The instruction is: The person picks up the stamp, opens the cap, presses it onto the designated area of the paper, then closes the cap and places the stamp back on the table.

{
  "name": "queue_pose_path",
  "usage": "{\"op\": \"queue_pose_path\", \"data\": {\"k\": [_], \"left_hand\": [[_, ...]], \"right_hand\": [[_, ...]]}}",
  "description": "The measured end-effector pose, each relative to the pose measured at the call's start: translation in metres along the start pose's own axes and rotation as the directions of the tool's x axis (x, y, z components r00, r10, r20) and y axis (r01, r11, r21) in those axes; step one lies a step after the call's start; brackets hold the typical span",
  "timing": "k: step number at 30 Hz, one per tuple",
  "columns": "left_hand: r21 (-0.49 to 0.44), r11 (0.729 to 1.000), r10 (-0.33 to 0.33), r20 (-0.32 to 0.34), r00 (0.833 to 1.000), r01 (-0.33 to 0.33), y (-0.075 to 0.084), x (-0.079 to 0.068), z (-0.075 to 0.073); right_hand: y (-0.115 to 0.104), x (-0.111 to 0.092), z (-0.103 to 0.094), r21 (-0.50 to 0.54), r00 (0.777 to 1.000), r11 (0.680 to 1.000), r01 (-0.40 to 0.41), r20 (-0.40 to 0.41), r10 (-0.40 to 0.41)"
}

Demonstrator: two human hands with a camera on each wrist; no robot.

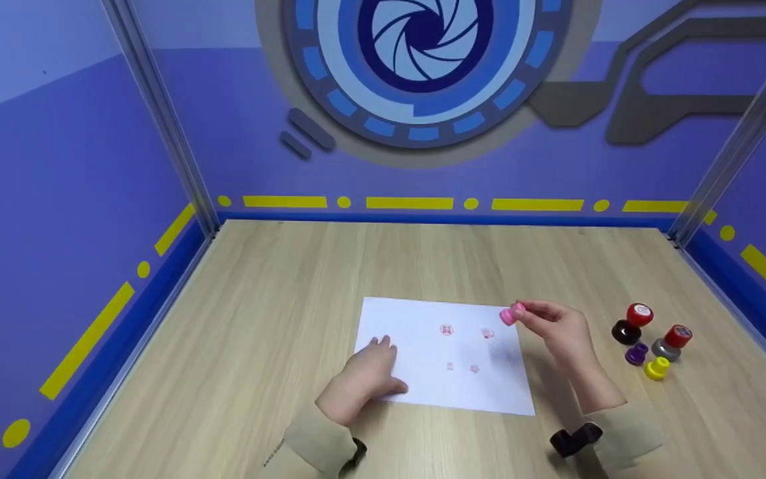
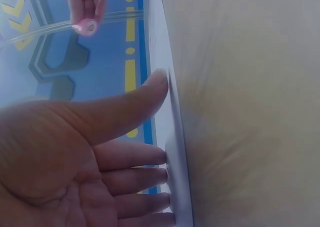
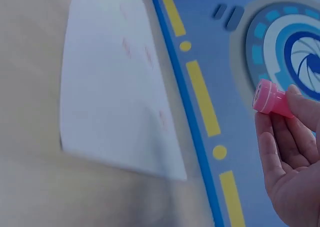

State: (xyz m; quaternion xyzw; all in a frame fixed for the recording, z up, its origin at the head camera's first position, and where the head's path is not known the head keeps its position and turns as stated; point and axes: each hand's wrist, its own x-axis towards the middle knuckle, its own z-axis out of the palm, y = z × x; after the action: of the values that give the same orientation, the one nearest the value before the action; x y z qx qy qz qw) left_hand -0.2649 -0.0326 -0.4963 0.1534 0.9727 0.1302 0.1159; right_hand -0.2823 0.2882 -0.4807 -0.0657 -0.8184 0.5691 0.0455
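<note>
A white sheet of paper (image 1: pixel 423 386) lies on the table, bearing several small red stamp prints. My left hand (image 1: pixel 368 367) rests on the sheet's left part, its fingers spread out straight; in the left wrist view the fingertips and thumb (image 2: pixel 125 112) touch the paper. Between thumb and fingers my right hand (image 1: pixel 561 332) pinches a pink stamp (image 1: pixel 509 315), held above the paper's far right corner. The right wrist view shows the pink stamp (image 3: pixel 270 97) tilted, its round face turned toward the left and off the paper.
Right of the paper stand a red-and-black stamp (image 1: pixel 629 331), a red-and-grey stamp (image 1: pixel 669 344), a purple stamp (image 1: pixel 636 354) and a yellow stamp (image 1: pixel 657 368). Blue-violet printed panels (image 1: pixel 396 179) wall the wooden table (image 1: pixel 276 286) at the back and sides.
</note>
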Motion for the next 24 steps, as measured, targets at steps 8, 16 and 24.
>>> {"op": "queue_pose_path", "data": {"k": [8, 16, 24], "left_hand": [[-0.199, 0.971, 0.094, -0.21, 0.973, -0.137, 0.008, 0.001, -0.006], [-0.759, 0.534, 0.164, -0.34, 0.926, -0.373, 0.034, -0.002, -0.001], [-0.88, 0.297, 0.099, -0.357, 0.929, -0.37, 0.044, -0.007, 0.007]], "right_hand": [[-0.013, -0.018, 0.03, 0.205, 0.998, 0.979, 0.015, 0.054, -0.027], [-0.023, -0.046, 0.06, 0.333, 0.984, 0.941, 0.062, 0.136, -0.112], [-0.02, -0.062, 0.078, 0.432, 0.97, 0.894, 0.117, 0.141, -0.196]]}}
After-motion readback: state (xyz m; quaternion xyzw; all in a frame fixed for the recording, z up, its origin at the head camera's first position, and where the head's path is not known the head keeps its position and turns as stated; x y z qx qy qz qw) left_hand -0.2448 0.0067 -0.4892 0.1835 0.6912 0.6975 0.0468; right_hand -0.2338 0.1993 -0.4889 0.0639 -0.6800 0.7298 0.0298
